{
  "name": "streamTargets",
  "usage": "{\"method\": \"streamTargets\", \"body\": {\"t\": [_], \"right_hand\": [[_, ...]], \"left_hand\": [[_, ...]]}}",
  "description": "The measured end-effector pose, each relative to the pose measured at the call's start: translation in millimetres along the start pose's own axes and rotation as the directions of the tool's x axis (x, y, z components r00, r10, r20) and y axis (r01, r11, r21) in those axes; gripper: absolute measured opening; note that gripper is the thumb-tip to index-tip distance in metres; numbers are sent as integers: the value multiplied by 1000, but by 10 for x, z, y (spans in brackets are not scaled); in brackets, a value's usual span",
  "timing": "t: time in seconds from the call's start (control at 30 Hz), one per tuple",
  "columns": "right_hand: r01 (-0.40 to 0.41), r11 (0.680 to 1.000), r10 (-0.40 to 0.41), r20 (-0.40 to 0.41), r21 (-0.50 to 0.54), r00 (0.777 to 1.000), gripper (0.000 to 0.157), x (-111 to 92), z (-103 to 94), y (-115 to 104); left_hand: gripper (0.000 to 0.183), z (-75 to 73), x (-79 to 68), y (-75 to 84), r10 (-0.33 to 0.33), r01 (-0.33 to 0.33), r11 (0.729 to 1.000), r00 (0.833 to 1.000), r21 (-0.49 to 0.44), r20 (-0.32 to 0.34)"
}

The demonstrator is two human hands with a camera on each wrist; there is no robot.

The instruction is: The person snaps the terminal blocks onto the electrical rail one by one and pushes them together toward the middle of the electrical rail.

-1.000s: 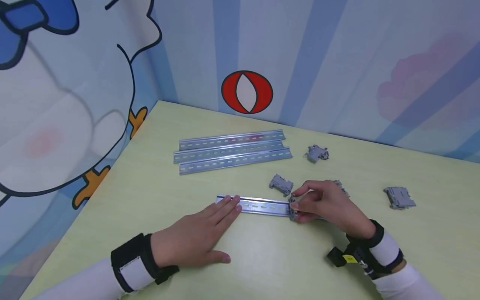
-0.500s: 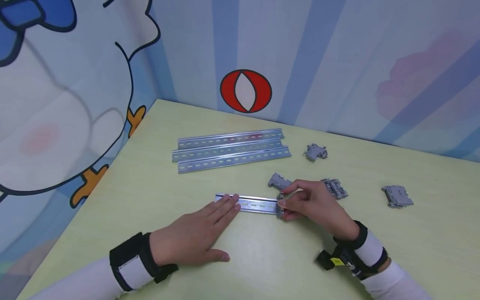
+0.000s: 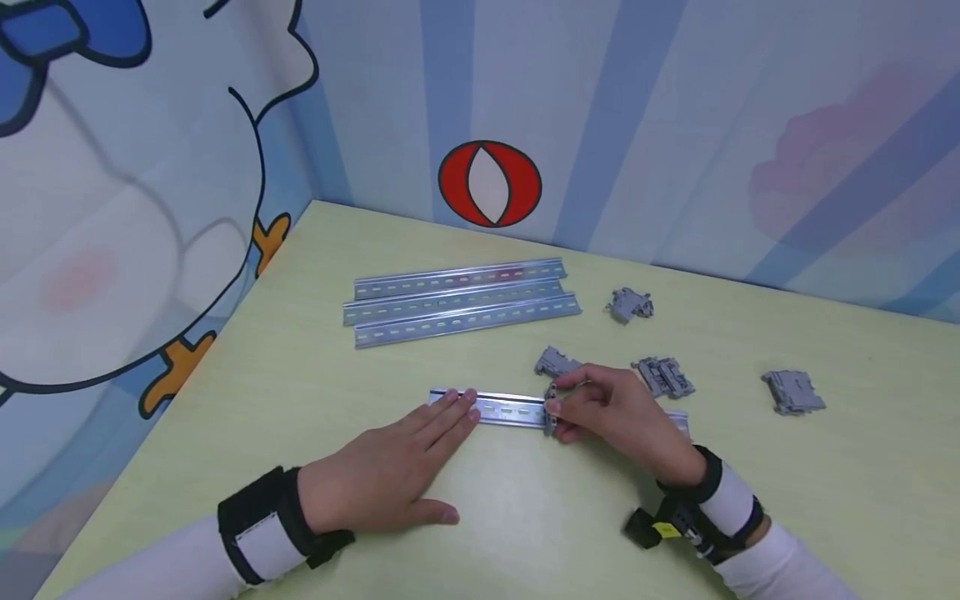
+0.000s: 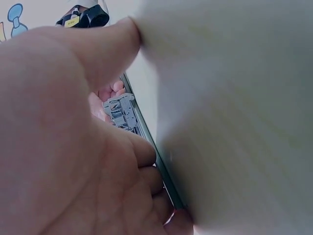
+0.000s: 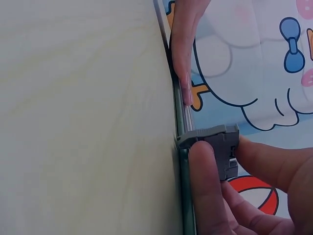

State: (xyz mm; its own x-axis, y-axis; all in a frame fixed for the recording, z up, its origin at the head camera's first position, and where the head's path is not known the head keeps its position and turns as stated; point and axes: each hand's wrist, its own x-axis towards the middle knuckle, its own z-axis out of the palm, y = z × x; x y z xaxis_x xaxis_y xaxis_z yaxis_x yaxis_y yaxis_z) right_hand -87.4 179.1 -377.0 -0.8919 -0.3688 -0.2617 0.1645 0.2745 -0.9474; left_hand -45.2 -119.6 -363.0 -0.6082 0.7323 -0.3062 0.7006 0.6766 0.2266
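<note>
A slotted metal DIN rail (image 3: 510,410) lies across the table in front of me. My left hand (image 3: 397,467) rests with straight fingers on the rail's left end. Between thumb and fingers, my right hand (image 3: 618,417) pinches a grey terminal block (image 3: 551,408), which stands upright across the rail near its middle. In the right wrist view the terminal block (image 5: 215,142) has its foot at the rail (image 5: 188,117). The left wrist view shows the block (image 4: 121,112) beyond my left palm. My right hand and wrist hide part of the rail's right half.
Three longer slotted rails (image 3: 465,302) lie side by side at the back. Loose grey terminal blocks are spread around: one behind the rail (image 3: 557,361), a group (image 3: 664,377) right of it, more at the back (image 3: 630,305) and far right (image 3: 795,392). A printed wall (image 3: 637,125) borders the table.
My right hand has moved left along the rail with the terminal block, uncovering the rail's right end and the group of blocks behind. My left hand has stayed in place.
</note>
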Motion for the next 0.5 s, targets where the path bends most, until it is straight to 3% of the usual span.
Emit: {"method": "streamTargets", "body": {"t": [0.17, 0.27, 0.37, 0.43, 0.5], "right_hand": [[-29, 998, 29, -4, -54, 1000, 34, -34, 24, 28], [-15, 997, 14, -7, -81, 1000, 31, -79, -69, 22], [42, 971, -59, -66, -233, 996, 26, -128, -287, -25], [70, 908, -144, -150, -414, 978, 22, -156, -483, -76], [56, 797, -232, -219, -601, 948, 21, -183, -696, -150]], "left_hand": [[97, 57, -26, 14, 5, -5, 1000, 1000, -27, -4], [97, 90, -35, 20, 13, -14, 1000, 1000, -21, -12], [98, 97, -34, 13, 16, -16, 1000, 1000, -3, -24], [98, 77, -26, -4, 16, -16, 1000, 999, 8, -37], [98, 31, -10, -29, 13, -12, 1000, 999, 16, -49]]}}
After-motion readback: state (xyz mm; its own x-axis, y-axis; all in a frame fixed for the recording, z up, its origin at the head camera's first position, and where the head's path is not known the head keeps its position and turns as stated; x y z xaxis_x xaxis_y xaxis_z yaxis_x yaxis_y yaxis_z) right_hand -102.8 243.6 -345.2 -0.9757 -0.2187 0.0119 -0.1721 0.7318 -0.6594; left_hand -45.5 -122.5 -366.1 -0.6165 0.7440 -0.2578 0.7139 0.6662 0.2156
